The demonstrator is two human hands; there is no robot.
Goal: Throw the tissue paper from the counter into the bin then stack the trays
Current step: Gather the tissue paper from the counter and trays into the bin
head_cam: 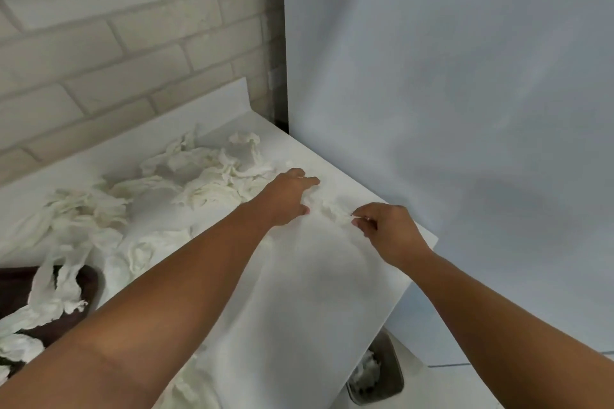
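Right hand (385, 229): crumpled white tissue-paper scrap (335, 214) being pinched at fingertips, just leftward; tearing risked if tugged.

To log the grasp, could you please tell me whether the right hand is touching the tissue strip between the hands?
Touching. In the head view, the right hand pinches one end of the tissue strip.

It looked like a kitchen. A white counter (315, 276) with a low upstand ran along a wall of pale brick tiles (99, 43) and ended beside a tall white panel (432, 76). A steel-rimmed bin (397, 372) stood below its end.
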